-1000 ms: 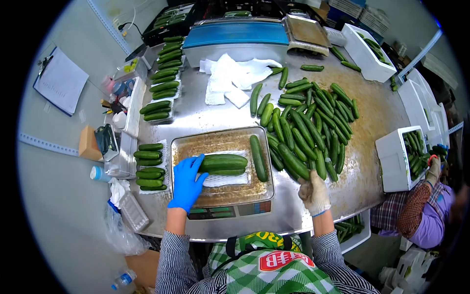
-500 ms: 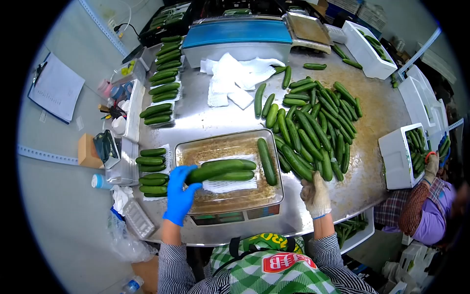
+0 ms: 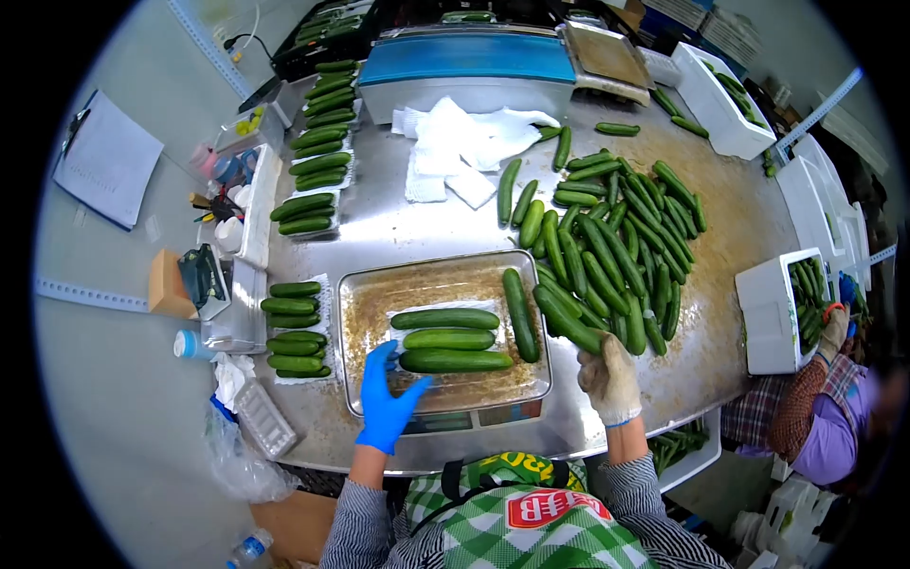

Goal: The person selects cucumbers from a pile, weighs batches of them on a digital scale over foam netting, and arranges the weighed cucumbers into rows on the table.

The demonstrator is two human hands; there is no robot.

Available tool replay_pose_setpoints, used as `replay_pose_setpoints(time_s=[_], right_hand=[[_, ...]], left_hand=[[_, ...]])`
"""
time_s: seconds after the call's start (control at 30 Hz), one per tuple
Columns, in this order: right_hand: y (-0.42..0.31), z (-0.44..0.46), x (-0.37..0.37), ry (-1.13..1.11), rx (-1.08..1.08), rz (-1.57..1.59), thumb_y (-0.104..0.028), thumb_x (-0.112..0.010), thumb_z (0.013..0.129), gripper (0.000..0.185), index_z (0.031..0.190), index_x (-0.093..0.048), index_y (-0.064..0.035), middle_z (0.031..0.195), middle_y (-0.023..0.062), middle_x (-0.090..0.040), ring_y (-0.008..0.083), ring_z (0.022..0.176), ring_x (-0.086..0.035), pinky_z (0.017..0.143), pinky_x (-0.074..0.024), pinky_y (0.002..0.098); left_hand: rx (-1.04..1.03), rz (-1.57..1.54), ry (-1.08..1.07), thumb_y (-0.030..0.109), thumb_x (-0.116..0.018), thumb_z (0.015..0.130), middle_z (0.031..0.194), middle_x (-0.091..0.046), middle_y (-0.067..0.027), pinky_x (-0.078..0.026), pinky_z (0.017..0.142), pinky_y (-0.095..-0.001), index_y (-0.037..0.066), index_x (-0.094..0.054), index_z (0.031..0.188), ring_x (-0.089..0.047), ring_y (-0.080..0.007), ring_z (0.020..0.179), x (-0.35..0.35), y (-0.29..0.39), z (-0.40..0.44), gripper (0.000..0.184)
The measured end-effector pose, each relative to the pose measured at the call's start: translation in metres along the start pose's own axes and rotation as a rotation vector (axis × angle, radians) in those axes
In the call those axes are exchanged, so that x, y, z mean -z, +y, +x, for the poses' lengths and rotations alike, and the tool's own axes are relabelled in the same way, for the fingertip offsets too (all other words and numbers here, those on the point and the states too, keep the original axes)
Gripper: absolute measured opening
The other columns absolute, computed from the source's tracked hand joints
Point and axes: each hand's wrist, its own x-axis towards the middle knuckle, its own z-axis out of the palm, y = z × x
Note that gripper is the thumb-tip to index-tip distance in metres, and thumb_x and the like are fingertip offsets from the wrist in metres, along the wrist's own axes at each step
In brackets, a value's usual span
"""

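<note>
Three cucumbers (image 3: 448,339) are lying side by side in the left part of the metal tray (image 3: 445,270), running left to right, the far two resting on a white pad (image 3: 395,335) and the nearest lying along its near edge. The left hand (image 3: 390,394), in a blue glove, is spreading its fingers and thumb apart and gripping nothing; it is hovering at the near left of the row, with the nearest cucumber's left end sitting just beyond and right of the gap. Whether a fingertip is touching it, I cannot tell. The right hand (image 3: 609,381), in a pale glove, is closing on the near end of another cucumber (image 3: 566,320), whose length is stretching away to the far left of the grip, beside the large pile (image 3: 607,248). One more cucumber (image 3: 520,315) is lying along the tray's right side.
</note>
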Motion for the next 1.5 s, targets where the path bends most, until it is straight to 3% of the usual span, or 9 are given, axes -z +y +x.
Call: replay_pose_setpoints(time_s=[0.13, 0.23, 0.4, 0.57, 0.77, 0.97, 1.13, 1.37, 1.5], right_hand=[[0.004, 0.006, -0.002, 0.009, -0.074, 0.042, -0.05, -0.056, 0.097, 0.049, 0.117, -0.059, -0.0051, 0.072, 0.0078, -0.061, 0.0122, 0.043, -0.047, 0.041, -0.0356, 0.0263], [0.007, 0.011, -0.006, -0.018, -0.105, 0.023, -0.05, -0.056, 0.097, 0.05, 0.116, -0.059, -0.0039, 0.071, 0.0073, -0.061, 0.0123, 0.043, -0.046, 0.04, -0.0336, 0.025], [0.003, 0.009, -0.033, -0.124, -0.046, -0.119, -0.044, -0.055, 0.099, 0.047, 0.118, -0.057, -0.0009, 0.073, 0.0072, -0.061, 0.0106, 0.044, -0.047, 0.04, -0.034, 0.0246], [-0.003, 0.001, -0.054, -0.235, -0.017, -0.23, -0.031, -0.06, 0.096, 0.05, 0.131, -0.05, 0.003, 0.089, 0.0105, -0.064, 0.0112, 0.061, -0.053, 0.054, -0.0423, 0.0239], [0.001, 0.006, -0.06, -0.287, 0.047, -0.33, -0.031, -0.061, 0.096, 0.05, 0.131, -0.05, 0.0028, 0.091, 0.0113, -0.065, 0.011, 0.062, -0.054, 0.055, -0.0429, 0.0234], [-0.002, 0.009, -0.04, -0.144, 0.041, -0.186, -0.025, -0.054, 0.1, 0.041, 0.131, -0.051, 0.0019, 0.084, 0.0115, -0.064, 0.0123, 0.057, -0.053, 0.052, -0.0446, 0.0259], [0.002, 0.02, 0.004, 0.081, 0.092, 0.008, -0.032, -0.051, 0.102, 0.041, 0.127, -0.052, -0.0002, 0.083, 0.0138, -0.064, 0.0139, 0.05, -0.052, 0.045, -0.0421, 0.0264], [0.0, 0.033, 0.042, 0.33, 0.192, -0.088, -0.042, -0.042, 0.104, 0.042, 0.116, -0.052, -0.0029, 0.079, 0.0139, -0.064, 0.0139, 0.052, -0.055, 0.044, -0.0414, 0.0251], [-0.016, 0.043, 0.054, 0.386, 0.44, -0.035, -0.044, -0.042, 0.104, 0.04, 0.106, -0.055, -0.0061, 0.078, 0.0094, -0.062, 0.0154, 0.053, -0.053, 0.05, -0.045, 0.0246]], left_hand=[[0.202, -0.052, -0.054, 0.02, -0.074, 0.086, 0.097, -0.064, -0.0115, -0.051, 0.073, -0.035, 0.001, -0.061, 0.12, -0.063, -0.0222, 0.082, 0.003, 0.003, 0.017, 0.041], [0.133, 0.184, -0.146, 0.025, -0.074, 0.086, 0.088, -0.063, -0.0106, -0.051, 0.068, -0.0343, 0.0, -0.065, 0.113, -0.061, -0.0204, 0.073, 0.003, 0.0, 0.034, 0.038], [0.179, 0.18, -0.265, 0.026, -0.078, 0.082, 0.086, -0.063, -0.0115, -0.051, 0.069, -0.0329, 0.0, -0.066, 0.109, -0.06, -0.02, 0.073, 0.01, -0.01, 0.054, 0.039], [0.296, 0.034, -0.278, 0.02, -0.081, 0.078, 0.086, -0.065, -0.0107, -0.051, 0.071, -0.0311, 0.0, -0.065, 0.101, -0.061, -0.0179, 0.076, 0.01, -0.017, 0.059, 0.035], [0.315, -0.187, -0.235, 0.009, -0.079, 0.078, 0.089, -0.066, -0.0059, -0.051, 0.072, -0.0296, 0.001, -0.063, 0.101, -0.061, -0.0138, 0.079, 0.008, -0.019, 0.055, 0.029], [0.368, -0.471, -0.18, -0.003, -0.074, 0.077, 0.096, -0.067, -0.0059, -0.053, 0.077, -0.0286, 0.002, -0.062, 0.101, -0.063, -0.0137, 0.086, 0.012, -0.015, 0.054, 0.027], [0.377, -0.553, -0.114, -0.011, -0.068, 0.077, 0.108, -0.066, -0.0105, -0.054, 0.085, -0.0309, 0.0, -0.06, 0.104, -0.065, -0.018, 0.095, 0.014, 0.003, 0.054, 0.03], [0.328, -0.758, -0.043, -0.009, -0.065, 0.081, 0.109, -0.065, -0.0113, -0.055, 0.087, -0.0333, 0.002, -0.059, 0.107, -0.065, -0.0195, 0.097, 0.017, -0.007, 0.057, 0.029], [0.285, -0.91, -0.015, -0.004, -0.064, 0.084, 0.113, -0.064, -0.0126, -0.056, 0.089, -0.0376, 0.004, -0.057, 0.11, -0.065, -0.0219, 0.1, 0.027, -0.008, 0.055, 0.028]])
